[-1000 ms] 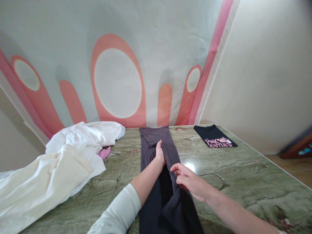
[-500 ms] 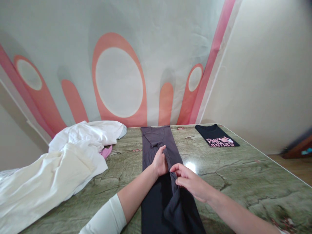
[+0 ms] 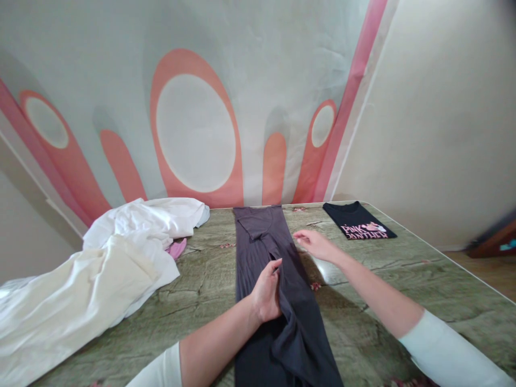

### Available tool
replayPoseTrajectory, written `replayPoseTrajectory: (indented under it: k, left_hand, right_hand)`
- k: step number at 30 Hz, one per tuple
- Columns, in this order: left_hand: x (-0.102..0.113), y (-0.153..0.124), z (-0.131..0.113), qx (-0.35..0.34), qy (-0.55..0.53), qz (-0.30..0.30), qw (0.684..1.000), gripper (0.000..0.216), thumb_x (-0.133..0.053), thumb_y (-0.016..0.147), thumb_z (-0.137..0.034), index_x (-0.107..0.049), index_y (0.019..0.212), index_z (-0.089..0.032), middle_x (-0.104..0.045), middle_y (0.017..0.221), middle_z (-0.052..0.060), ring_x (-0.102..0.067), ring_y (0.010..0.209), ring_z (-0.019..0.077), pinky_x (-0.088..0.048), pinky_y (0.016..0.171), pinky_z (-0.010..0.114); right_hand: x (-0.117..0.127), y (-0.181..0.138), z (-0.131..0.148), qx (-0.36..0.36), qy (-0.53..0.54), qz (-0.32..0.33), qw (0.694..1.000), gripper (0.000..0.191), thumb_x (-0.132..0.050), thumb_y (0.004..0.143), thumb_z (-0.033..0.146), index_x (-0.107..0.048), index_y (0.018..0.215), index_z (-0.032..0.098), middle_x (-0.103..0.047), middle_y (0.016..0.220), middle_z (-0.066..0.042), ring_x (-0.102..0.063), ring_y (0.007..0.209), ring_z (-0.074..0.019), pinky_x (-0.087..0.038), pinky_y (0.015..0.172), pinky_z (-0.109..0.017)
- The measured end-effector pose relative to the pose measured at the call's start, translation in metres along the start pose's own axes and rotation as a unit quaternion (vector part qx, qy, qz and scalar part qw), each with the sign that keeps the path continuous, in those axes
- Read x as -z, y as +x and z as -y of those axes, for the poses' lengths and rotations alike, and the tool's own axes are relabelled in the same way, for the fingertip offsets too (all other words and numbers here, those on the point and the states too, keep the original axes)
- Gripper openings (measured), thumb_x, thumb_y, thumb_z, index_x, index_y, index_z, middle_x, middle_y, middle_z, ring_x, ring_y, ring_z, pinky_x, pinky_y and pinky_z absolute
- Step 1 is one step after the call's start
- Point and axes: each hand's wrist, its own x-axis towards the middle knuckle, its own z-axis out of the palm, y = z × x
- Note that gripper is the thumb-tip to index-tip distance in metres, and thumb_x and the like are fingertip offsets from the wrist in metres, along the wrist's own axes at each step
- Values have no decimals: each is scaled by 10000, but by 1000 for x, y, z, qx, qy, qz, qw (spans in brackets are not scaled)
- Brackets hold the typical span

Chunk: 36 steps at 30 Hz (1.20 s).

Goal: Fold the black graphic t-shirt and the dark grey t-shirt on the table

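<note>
A long dark purple-grey garment (image 3: 264, 274), with what looks like a short sleeve near its far end, lies lengthwise on the table in a narrow strip. My left hand (image 3: 266, 295) is closed on its loose, folded-over edge near the middle, thumb upward; the fingertips are partly hidden by cloth. Just right of the garment's upper half hovers my right hand (image 3: 318, 245), its fingers loosely bent and apart, holding nothing. Near the hands, the lower part of the cloth is rumpled into a raised fold.
A heap of white and cream clothes (image 3: 116, 263) covers the table's left side, with a pink piece of cloth (image 3: 176, 248) showing at its edge. A folded black T-shirt (image 3: 358, 221) with pink lettering sits at the back right. The patterned wall (image 3: 258, 107) rises behind the table (image 3: 387, 290).
My right hand has let go of the garment's edge and moved up and away to the right. My left hand has slid slightly nearer along the fold.
</note>
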Motion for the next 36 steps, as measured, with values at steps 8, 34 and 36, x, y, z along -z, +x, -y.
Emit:
replayPoseTrajectory:
  k: [8,34,36]
  left_hand:
    - [11,4,3,5,-23,-31,999,392,-446,814,-416,-628,956,-99,-687,810,111,-645,816,246,-425,808,343]
    - [6,-25,54,133,-77,-125,980,287,-473,769,-250,-624,907,-49,-683,775,136,-653,738,216,-465,735,303]
    - [4,-32,59,96,-98,-125,983,304,-454,808,-258,-609,970,-53,-679,873,139,-646,804,206,-461,772,297]
  right_hand:
    - [-60,93,10,45,-155,63,985,551,-306,893,402,-357,1338,81,-289,1421,-115,-242,1306,-198,-173,1065,-304]
    - [-87,134,-4,41,-216,20,975,623,-149,886,547,-322,1360,181,-228,1453,-58,-141,1327,-220,-81,1055,-390]
    - [-86,139,-8,40,-209,15,977,626,-159,886,549,-330,1356,173,-236,1449,-65,-145,1327,-222,-82,1057,-393]
